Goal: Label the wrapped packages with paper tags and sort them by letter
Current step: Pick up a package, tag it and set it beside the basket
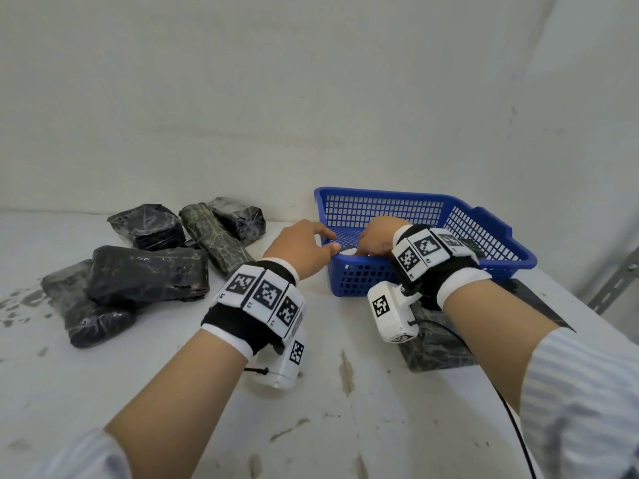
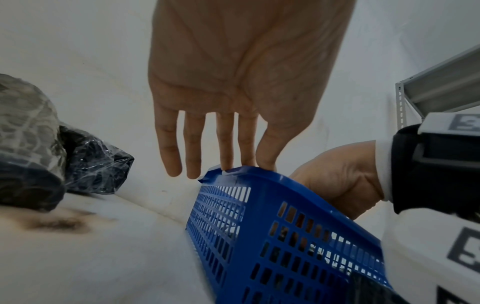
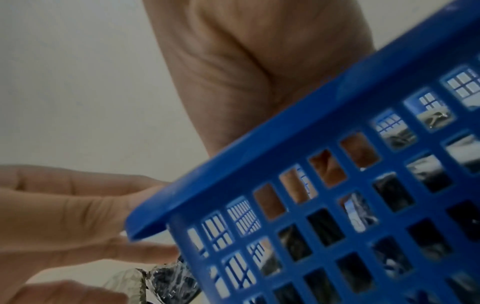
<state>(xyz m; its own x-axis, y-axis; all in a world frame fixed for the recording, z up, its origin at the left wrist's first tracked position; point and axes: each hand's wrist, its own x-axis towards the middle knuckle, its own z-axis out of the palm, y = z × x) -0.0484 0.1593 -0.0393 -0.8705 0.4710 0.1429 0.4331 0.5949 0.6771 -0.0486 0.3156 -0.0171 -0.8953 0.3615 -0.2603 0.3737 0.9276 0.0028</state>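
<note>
A blue mesh basket (image 1: 484,233) stands at the right of the white table. My left hand (image 1: 304,243) is at its near left corner, fingers straight, with thumb and forefinger touching the rim (image 2: 244,170). My right hand (image 1: 375,236) reaches down into the same corner; its fingers are hidden behind the basket wall (image 2: 272,216). Something small and white (image 1: 349,252) shows beside them. Through the mesh (image 3: 311,127) I see skin and dark, shiny wrapped shapes (image 3: 428,179) inside. Several dark film-wrapped packages (image 1: 145,274) lie piled at the left.
Another dark wrapped package (image 1: 435,347) lies on the table under my right wrist, near the basket's front. A grey metal shelf upright (image 1: 615,281) stands past the table's right edge. The white wall runs close behind the basket and the pile. The stained tabletop (image 1: 328,392) stretches toward me.
</note>
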